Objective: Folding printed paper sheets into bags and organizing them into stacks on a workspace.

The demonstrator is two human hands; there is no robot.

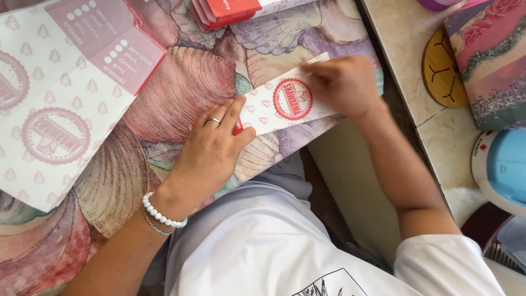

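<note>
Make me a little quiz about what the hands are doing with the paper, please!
1. True or false: both hands touch the folded paper sleeve.
2. Which hand wears a ring: A) left hand B) right hand?
3. What lies under the sleeve?

Key:
1. True; each hand presses one end.
2. A; that wrist also has a white bead bracelet.
3. A cloth with a big shell pattern.

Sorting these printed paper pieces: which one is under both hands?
The narrow folded sleeve with the red round stamp, mid-table; left hand and right hand press it. The big flat sheets lie untouched.
</note>
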